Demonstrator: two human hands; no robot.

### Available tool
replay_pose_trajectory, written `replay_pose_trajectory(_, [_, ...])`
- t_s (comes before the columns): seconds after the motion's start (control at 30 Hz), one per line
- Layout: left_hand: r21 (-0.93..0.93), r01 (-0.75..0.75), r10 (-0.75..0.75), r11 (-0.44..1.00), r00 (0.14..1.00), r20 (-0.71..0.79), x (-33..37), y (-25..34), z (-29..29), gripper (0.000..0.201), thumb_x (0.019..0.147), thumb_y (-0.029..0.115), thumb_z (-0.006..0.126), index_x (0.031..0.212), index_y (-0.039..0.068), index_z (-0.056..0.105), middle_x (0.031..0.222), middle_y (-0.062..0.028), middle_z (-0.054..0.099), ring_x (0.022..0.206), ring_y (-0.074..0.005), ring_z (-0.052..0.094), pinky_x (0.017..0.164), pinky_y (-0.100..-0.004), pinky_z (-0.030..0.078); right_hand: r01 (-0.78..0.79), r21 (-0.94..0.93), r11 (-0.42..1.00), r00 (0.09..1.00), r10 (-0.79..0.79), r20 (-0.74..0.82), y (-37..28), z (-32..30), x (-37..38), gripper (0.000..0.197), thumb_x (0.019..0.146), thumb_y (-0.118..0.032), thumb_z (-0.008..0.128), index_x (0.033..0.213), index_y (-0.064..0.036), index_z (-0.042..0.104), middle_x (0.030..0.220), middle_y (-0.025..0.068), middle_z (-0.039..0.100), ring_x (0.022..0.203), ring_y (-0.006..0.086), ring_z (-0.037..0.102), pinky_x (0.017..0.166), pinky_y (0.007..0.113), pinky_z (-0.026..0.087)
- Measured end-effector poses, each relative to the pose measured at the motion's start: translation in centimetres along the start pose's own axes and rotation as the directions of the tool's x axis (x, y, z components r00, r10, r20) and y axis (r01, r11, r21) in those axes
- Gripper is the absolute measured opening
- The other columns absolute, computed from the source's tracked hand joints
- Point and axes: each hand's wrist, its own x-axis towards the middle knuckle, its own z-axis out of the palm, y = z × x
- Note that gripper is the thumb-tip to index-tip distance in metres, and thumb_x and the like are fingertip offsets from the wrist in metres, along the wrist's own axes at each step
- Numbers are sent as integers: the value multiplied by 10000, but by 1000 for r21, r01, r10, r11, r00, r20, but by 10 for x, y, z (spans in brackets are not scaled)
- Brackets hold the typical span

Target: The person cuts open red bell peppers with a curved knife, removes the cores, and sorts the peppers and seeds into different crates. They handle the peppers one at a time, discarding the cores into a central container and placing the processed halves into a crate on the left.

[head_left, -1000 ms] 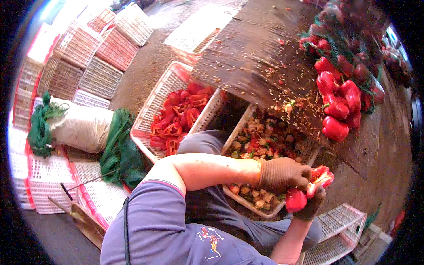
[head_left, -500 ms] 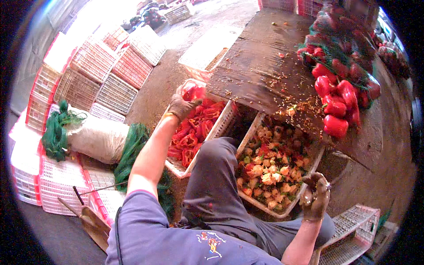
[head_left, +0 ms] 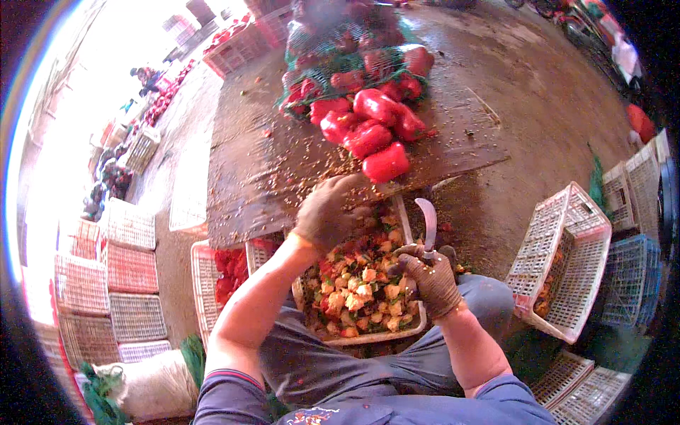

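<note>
My left hand (head_left: 327, 214), in a brown work glove, is over the near edge of the board, fingers stretched toward the loose red bell peppers (head_left: 368, 139). It holds nothing I can see and is apart from them. In my gloved right hand (head_left: 431, 283) is a small curved knife (head_left: 427, 218), its blade pointing up. Below both hands a white crate (head_left: 423, 322) holds pale pepper cores (head_left: 361, 294) with green stems and red bits. Red bell peppers spill from the mouth of a green net sack (head_left: 340, 67) on the board.
The brown board (head_left: 244, 170) is strewn with seeds. A crate (head_left: 205, 287) of cut red pepper pieces (head_left: 230, 275) is left of my knees. Stacked crates (head_left: 134, 276) and a white sack (head_left: 152, 386) stand left; a tipped crate (head_left: 559, 262) lies right.
My left hand let go of a red pepper over the crate of red pieces and moved right to the board. My right hand has moved up, with the blade now showing. The view turned right.
</note>
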Motion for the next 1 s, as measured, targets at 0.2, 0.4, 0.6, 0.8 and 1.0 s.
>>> replay_pose_trajectory(0.2, [252, 101, -147, 962, 974, 170, 112, -23, 85, 642, 717, 419, 826, 1204, 76, 589, 1118, -198, 672, 1056, -397, 652, 900, -487, 535, -31, -12, 999, 999, 31, 20, -1, 0, 2, 245, 932, -115, 674, 1134, 23, 661, 959, 84, 718, 886, 167, 710, 777, 278, 553])
replay_pose_trajectory(0.4, [459, 180, -301, 870, 932, 204, 131, 12, 117, 669, 721, 368, 797, 1293, 167, 514, 1194, -204, 586, 1010, -441, 639, 864, -514, 549, -11, 41, 999, 999, 9, 46, -14, -11, 3, 259, 939, -101, 671, 1145, 52, 640, 967, 111, 716, 894, 179, 705, 830, 305, 559])
replay_pose_trajectory(0.6, [268, -18, -17, 963, 992, 126, 111, -7, 143, 715, 845, 256, 722, 1467, 245, 370, 1174, -207, 588, 920, -411, 684, 785, -465, 592, 101, 65, 993, 995, -99, -31, -2, -9, 9, 201, 907, -171, 726, 1032, -13, 720, 866, 45, 726, 781, 121, 668, 732, 280, 545])
replay_pose_trajectory(0.8, [-773, 222, -335, 594, 942, 12, 42, -27, 106, 870, 715, 239, 902, 1428, 125, 416, 1269, -116, 581, 1105, -248, 608, 974, -380, 521, -46, 64, 997, 998, 48, -30, -20, -4, -1, 178, 903, -166, 728, 1013, -26, 715, 852, 28, 717, 733, 98, 645, 690, 268, 538])
replay_pose_trajectory(1.0, [-886, 287, -468, 364, 879, 93, -57, -6, 14, 942, 682, 138, 909, 1466, 137, 386, 1301, -84, 544, 1131, -214, 580, 970, -376, 522, 128, -211, 969, 991, -130, 3, 6, 9, 5, 186, 926, -114, 691, 1072, 1, 704, 915, 32, 715, 837, 98, 646, 756, 257, 526])
